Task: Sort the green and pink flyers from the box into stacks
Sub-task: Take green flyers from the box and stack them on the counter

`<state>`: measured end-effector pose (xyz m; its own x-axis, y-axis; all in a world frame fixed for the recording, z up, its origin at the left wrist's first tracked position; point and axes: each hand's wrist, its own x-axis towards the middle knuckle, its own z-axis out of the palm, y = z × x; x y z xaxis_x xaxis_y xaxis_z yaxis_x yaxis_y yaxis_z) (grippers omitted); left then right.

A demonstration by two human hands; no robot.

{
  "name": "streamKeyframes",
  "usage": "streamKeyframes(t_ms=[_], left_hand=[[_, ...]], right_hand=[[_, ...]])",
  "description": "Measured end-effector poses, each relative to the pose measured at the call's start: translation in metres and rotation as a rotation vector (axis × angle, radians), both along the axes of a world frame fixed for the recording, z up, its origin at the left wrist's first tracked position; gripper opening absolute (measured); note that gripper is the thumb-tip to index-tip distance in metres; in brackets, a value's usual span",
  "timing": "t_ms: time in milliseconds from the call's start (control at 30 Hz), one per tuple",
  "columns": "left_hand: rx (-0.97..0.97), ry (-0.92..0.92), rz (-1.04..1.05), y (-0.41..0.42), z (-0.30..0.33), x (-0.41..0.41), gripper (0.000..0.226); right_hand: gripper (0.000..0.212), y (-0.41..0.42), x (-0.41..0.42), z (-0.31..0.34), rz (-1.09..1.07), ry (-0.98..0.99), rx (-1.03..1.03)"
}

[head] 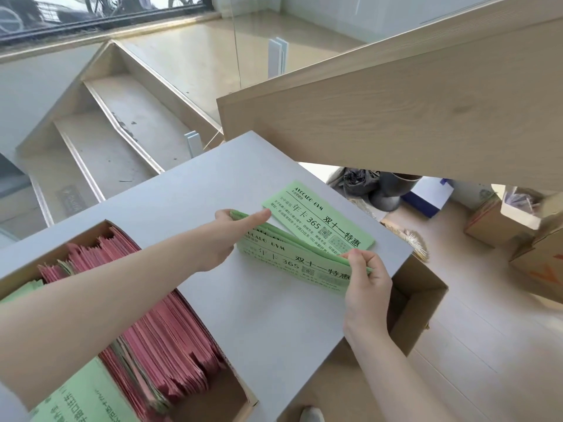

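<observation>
A bundle of green flyers (283,260) is held just above the grey tabletop (268,324). My left hand (234,229) grips its far left end, thumb on top. My right hand (365,278) pinches its near right edge. A single green flyer (323,217) lies flat on the table just behind the bundle. At the lower left, an open cardboard box (91,229) holds many pink flyers (164,336) standing on edge, with some green flyers (82,400) among them at the near end.
A wooden panel (396,95) overhangs the table's far right. An open empty cardboard box (417,303) sits under the table's right edge. More boxes (518,220) stand on the floor at right. Wooden stairs (115,132) drop away behind the table.
</observation>
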<state>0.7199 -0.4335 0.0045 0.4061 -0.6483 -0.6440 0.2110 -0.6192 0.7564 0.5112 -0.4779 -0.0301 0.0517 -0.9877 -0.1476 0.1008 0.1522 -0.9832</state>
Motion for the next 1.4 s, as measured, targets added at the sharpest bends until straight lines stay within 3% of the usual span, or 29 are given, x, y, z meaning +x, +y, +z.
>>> streamKeyframes(t_ms=[167, 267, 300, 400, 500, 567, 667, 800, 967, 1133, 1267, 1400], left_hand=[[-0.049, 0.084, -0.121, 0.007, 0.001, 0.010, 0.084], [0.022, 0.028, -0.261, 0.007, 0.002, 0.012, 0.083], [0.048, -0.028, -0.278, 0.007, 0.001, 0.012, 0.078], [0.044, -0.202, -0.245, 0.006, -0.003, 0.010, 0.053], [-0.047, -0.219, -0.184, 0.003, 0.005, 0.012, 0.020], [-0.138, -0.230, -0.133, 0.001, 0.013, 0.017, 0.012], [-0.167, -0.263, -0.117, 0.000, 0.013, 0.023, 0.012], [0.042, -0.201, -0.181, 0.002, -0.005, 0.021, 0.025], [0.005, -0.188, -0.088, -0.004, -0.005, 0.025, 0.019], [0.187, -0.261, -0.311, -0.004, -0.016, 0.022, 0.033], [0.071, -0.259, -0.332, -0.017, -0.005, 0.018, 0.028], [-0.111, -0.323, -0.213, -0.044, 0.008, 0.018, 0.011]], right_hand=[[0.029, -0.005, 0.004, 0.004, 0.002, -0.010, 0.031], [0.019, -0.007, -0.002, -0.003, 0.122, 0.022, -0.057], [0.014, -0.007, -0.006, -0.007, 0.193, 0.043, -0.083], [0.031, -0.008, -0.016, -0.020, 0.328, 0.164, -0.123], [0.024, -0.006, -0.017, -0.019, 0.282, 0.169, -0.157], [0.030, -0.003, -0.016, -0.011, 0.260, 0.137, -0.197], [0.036, -0.002, -0.014, -0.012, 0.284, 0.158, -0.218], [0.025, 0.003, -0.011, -0.028, 0.336, 0.247, -0.120], [0.026, 0.005, -0.012, -0.022, 0.288, 0.211, -0.167], [0.027, 0.003, -0.007, -0.035, 0.296, 0.348, -0.129], [0.026, -0.006, -0.007, -0.026, 0.231, 0.327, -0.113], [0.019, -0.031, -0.010, -0.010, 0.217, 0.352, 0.026]])
